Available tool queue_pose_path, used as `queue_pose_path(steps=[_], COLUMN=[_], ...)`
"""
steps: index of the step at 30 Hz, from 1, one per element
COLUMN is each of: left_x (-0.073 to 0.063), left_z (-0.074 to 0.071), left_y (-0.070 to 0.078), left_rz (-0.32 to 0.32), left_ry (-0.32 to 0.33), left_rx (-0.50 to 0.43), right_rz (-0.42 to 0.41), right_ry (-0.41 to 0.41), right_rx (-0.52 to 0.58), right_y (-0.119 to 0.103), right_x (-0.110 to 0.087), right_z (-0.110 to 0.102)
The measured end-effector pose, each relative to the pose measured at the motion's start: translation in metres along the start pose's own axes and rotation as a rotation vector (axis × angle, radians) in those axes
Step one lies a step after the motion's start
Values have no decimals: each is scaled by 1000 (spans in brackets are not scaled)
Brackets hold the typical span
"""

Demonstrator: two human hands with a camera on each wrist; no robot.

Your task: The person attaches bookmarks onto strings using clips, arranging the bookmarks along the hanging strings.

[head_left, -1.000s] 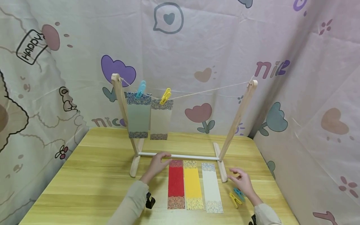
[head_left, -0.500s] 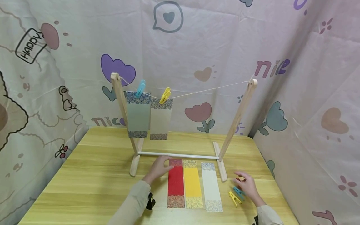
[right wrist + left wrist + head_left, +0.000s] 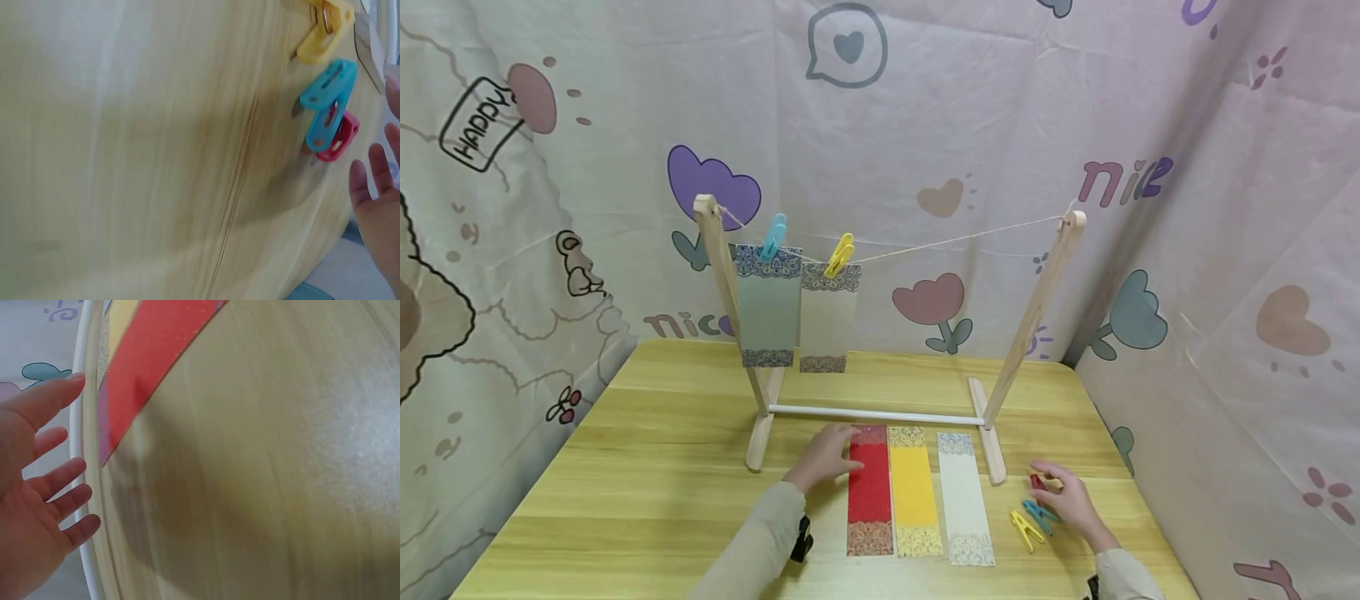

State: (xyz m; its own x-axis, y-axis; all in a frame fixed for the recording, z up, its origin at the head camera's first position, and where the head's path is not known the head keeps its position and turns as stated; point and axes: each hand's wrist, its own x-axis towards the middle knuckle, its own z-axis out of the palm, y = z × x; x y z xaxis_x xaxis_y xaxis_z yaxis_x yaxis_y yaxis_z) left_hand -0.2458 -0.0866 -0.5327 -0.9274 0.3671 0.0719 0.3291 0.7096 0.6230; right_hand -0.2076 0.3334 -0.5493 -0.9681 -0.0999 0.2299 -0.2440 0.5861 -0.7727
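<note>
My left hand (image 3: 823, 457) reaches over the upper left edge of a red card (image 3: 870, 483) with patterned ends; the left wrist view shows its fingers spread, with nothing in them. Beside the red card lie a yellow card (image 3: 915, 492) and a white card (image 3: 964, 496). My right hand (image 3: 1072, 497) hovers at a red clothespin (image 3: 340, 139), fingers loosely extended and apart from it in the right wrist view. A blue clothespin (image 3: 330, 94) partly covers the red one. Next to them lies a yellow clothespin (image 3: 328, 28).
A wooden stand with a left post (image 3: 722, 275), right post (image 3: 1033, 321) and white bottom bar (image 3: 876, 414) stands behind the cards. On its string (image 3: 955, 242), a blue and a yellow clothespin hold a grey-green card (image 3: 767, 312) and a beige card (image 3: 827, 325). Printed cloth surrounds the table.
My right hand has moved right and slightly down, from beside the stand's right foot to the red clothespin, which now shows. My left hand has shifted slightly down and right onto the red card's edge.
</note>
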Motion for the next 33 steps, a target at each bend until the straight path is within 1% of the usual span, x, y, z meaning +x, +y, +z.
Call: queue_pose_path(steps=[2,4,7,10,13,17,20,26,30,33], left_x=[0,0,-1,-1,0,2,2,0,-1,0], left_z=[1,3,6,8,9,11,12,12,14,16], left_y=[-2,-4,-7,-9,-10,-11,-12,-12,-13,-14], left_rz=[1,4,4,7,26,27,23,45,54,61], left_ry=[-8,-12,-16,-22,-25,-58,-97,-145,-160,-164], left_rx=[12,19,17,6,10,41,81,150,172,183], right_rz=[18,27,22,30,50,68,78,94,77,88], right_ry=[-57,-105,-171,-205,-230,-236,-233,-242,-253,-245], right_rx=[3,-17,-49,-54,-49,-43,-54,-99,-127,-124], right_y=[2,3,3,3,3,5,8,15,16,15], right_x=[0,1,1,1,2,2,2,2,3,3], right_z=[-4,-7,-13,-16,-18,-18,-18,-17,-16,-15])
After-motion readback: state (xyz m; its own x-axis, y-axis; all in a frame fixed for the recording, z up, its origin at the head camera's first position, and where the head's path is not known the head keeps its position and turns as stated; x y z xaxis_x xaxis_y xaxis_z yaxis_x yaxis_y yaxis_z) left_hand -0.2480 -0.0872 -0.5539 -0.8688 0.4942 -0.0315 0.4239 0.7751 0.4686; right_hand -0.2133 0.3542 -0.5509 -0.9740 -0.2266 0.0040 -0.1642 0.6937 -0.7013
